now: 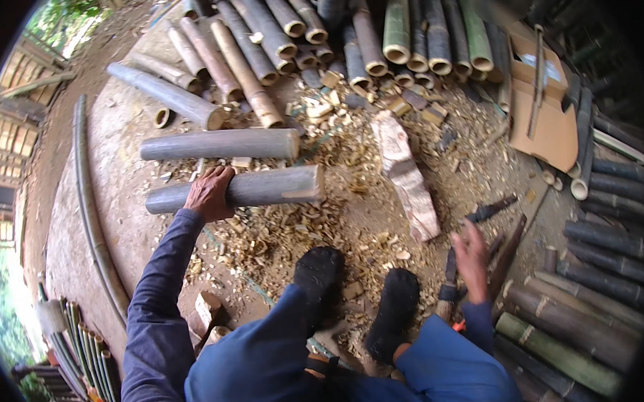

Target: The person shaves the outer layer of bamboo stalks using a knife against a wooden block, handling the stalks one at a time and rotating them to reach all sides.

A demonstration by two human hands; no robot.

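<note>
My left hand [212, 195] grips a grey-brown bamboo tube [280, 185] from above, near its middle, with the fingers wrapped over it. The tube lies sideways in front of me over the shavings. Just beyond, a second bamboo tube [215, 145] lies almost parallel, touched by neither hand. On the right, my right hand [472, 258] holds nothing that I can see, and its fingers are apart. It hovers over dark-handled tools [450, 274], whose blades I cannot make out. Between the hands and farther out lies a pale, rough wooden block [407, 177].
Many bamboo tubes [254, 50] are piled at the far side. More bamboo [565, 311] is stacked on the right, near an opened cardboard box [545, 110]. Wood shavings [265, 237] cover the ground around my dark-socked feet [319, 278]. A long bamboo pole [92, 208] lies at left.
</note>
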